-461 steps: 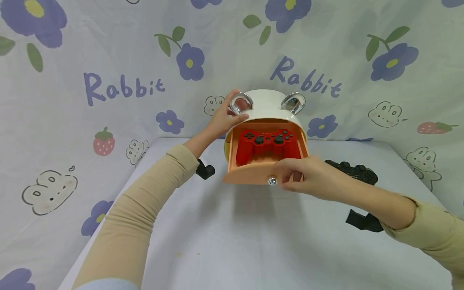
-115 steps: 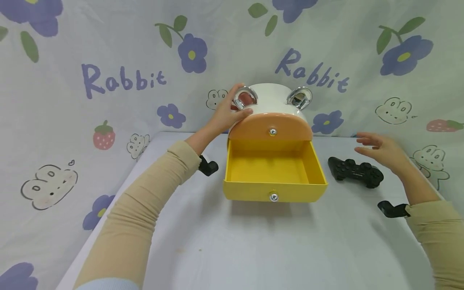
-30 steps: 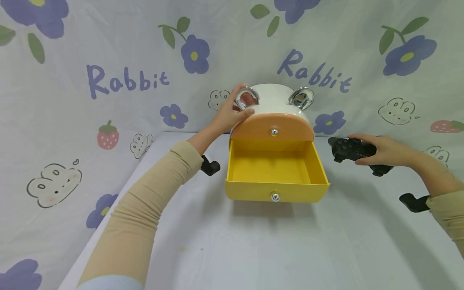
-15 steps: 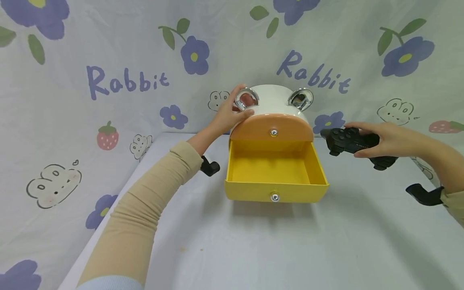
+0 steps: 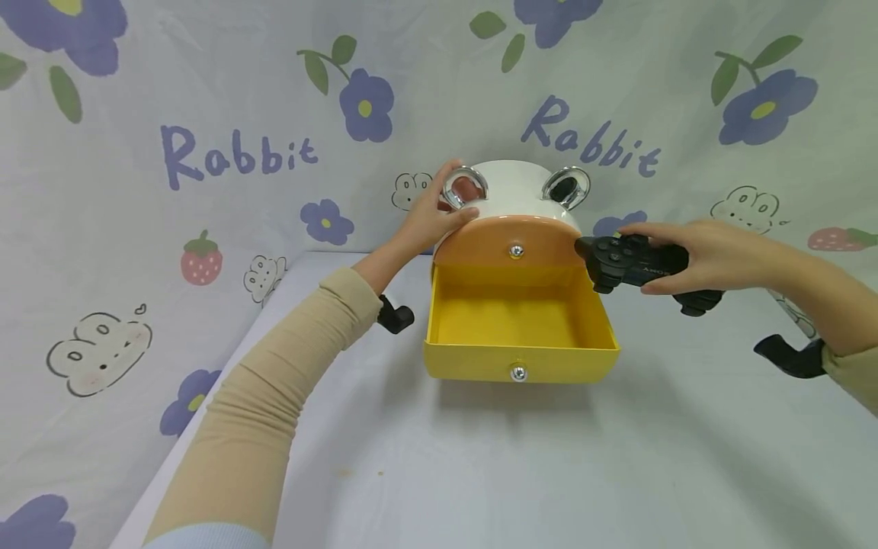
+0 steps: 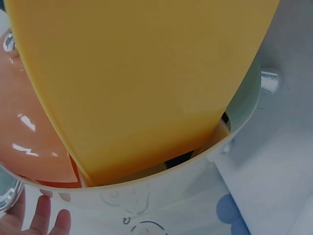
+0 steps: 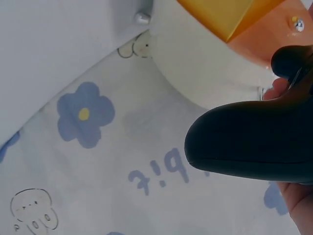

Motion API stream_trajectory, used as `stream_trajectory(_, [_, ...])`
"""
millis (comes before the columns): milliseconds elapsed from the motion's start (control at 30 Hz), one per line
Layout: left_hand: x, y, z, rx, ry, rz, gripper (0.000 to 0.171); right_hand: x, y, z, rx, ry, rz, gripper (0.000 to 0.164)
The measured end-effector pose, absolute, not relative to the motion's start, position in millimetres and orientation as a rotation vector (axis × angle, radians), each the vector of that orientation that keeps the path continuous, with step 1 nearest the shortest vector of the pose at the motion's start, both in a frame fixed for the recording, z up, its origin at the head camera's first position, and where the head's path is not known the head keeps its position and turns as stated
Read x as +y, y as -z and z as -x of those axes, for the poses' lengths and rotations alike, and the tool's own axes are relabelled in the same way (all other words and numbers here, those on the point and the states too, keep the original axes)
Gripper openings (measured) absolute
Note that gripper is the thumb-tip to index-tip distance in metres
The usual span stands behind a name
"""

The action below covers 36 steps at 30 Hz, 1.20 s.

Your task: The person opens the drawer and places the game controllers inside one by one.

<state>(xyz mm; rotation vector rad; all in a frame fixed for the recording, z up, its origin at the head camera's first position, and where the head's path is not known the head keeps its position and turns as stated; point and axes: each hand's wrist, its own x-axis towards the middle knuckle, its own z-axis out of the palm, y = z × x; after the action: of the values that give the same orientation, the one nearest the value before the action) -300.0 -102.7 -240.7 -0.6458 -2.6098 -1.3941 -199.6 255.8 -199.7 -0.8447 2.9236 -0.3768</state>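
A white storage box (image 5: 507, 179) with silver ring ears stands at the back of the table. My left hand (image 5: 428, 221) holds its top left corner, thumb on the front and fingers behind the silver ear (image 5: 478, 177). The orange upper drawer (image 5: 480, 242) is pushed in, while the yellow lower drawer (image 5: 473, 363) is pulled out toward me. My right hand (image 5: 730, 255) grips a black game controller (image 5: 607, 263) in the air, thumb below and fingers above. The controller's left end overlaps the box's right edge; in the right wrist view its handle (image 7: 244, 139) looms large.
A white cloth-covered table (image 5: 514, 473) lies under everything. Behind it hangs a printed curtain (image 5: 240, 91) with flowers and rabbits. A black wrist mount (image 5: 789, 357) juts from the right sleeve, another (image 5: 395, 315) from the left.
The red controller was in the open orange drawer earlier; that drawer is now pushed in and the yellow one out. My right hand has lifted the black controller and carried it left toward the box.
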Motion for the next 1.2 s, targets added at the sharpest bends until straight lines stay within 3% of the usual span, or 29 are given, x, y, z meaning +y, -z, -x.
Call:
stream_trajectory(667, [-104, 240, 300, -2.621, 1.388, 0.649, 0.077, 195, 194, 199, 2.829, 0.418, 0.970, 0.075])
stream_trajectory(1200, [-102, 238, 299, -2.633, 1.389, 0.624, 0.078, 164, 213, 206, 2.737, 0.405, 1.067, 0.070])
